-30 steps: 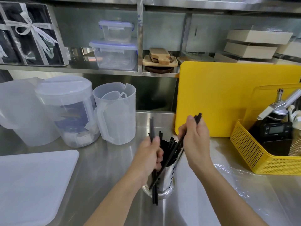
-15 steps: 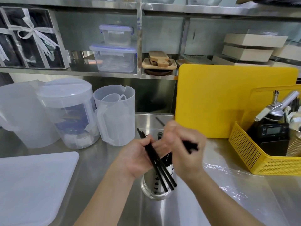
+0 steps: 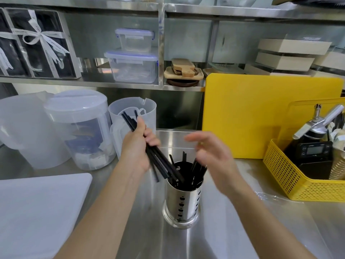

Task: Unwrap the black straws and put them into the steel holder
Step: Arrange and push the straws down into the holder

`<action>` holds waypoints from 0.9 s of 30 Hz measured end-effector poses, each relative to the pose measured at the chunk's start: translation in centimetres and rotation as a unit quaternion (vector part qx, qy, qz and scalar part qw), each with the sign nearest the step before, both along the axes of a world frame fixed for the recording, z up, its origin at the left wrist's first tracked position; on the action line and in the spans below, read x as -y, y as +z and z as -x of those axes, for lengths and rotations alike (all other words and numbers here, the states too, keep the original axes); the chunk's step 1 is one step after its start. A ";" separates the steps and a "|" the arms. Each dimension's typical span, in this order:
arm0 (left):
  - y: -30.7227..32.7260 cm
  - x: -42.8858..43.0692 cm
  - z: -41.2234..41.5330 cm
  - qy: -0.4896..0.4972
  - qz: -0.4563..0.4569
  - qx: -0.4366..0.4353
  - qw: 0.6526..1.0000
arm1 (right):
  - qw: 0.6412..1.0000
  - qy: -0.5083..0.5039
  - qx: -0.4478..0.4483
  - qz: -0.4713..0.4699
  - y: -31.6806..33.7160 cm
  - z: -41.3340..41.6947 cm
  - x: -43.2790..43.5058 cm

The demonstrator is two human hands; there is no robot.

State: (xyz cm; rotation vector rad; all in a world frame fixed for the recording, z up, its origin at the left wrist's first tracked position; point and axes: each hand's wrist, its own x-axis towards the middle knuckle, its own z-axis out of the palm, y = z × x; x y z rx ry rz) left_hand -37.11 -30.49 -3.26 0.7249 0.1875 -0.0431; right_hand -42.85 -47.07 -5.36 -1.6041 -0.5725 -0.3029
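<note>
Your left hand (image 3: 138, 152) grips a bundle of black straws (image 3: 164, 165), slanted so the lower ends reach the mouth of the steel holder (image 3: 182, 204) in the near middle of the counter (image 3: 130, 212). More straws stand inside. Your right hand (image 3: 211, 157) hovers beside the rim, fingers loose, holding nothing. Unwrapping looks done; this bundle remains to drop in.

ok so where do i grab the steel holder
Wrap the lower wall of the steel holder from its right side: it stands upright, straws fan out of its mouth, and the left hand's bundle slants over its left rim.
</note>
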 end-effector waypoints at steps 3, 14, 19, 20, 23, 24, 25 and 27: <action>0.3 1.0 0.2 0.063 -0.068 0.088 0.992 | 0.982 -0.072 -0.038 -0.172 -0.4 -1.3 2.7; -5.3 6.5 0.8 -0.026 -0.411 0.176 0.894 | 0.954 -0.173 -0.093 -0.227 -3.4 -2.1 4.0; -5.2 5.8 0.6 -0.073 -0.383 0.165 0.906 | 0.959 -0.159 -0.110 -0.207 -4.3 -2.8 4.4; -5.0 5.6 0.7 -0.072 -0.373 0.162 0.911 | 0.959 -0.156 -0.116 -0.206 -4.5 -3.0 4.4; -4.3 4.6 0.6 -0.068 -0.332 0.168 0.926 | 0.960 -0.159 -0.141 -0.181 -5.0 -3.8 4.3; -4.0 4.3 0.4 -0.067 -0.319 0.171 0.930 | 0.962 -0.163 -0.148 -0.160 -5.1 -4.1 4.3; -3.8 4.0 0.2 -0.068 -0.309 0.171 0.933 | 0.964 -0.165 -0.155 -0.140 -5.2 -4.4 4.2; -3.5 3.6 -0.1 -0.072 -0.333 0.172 0.924 | 0.968 -0.157 -0.162 -0.105 -5.3 -4.8 4.2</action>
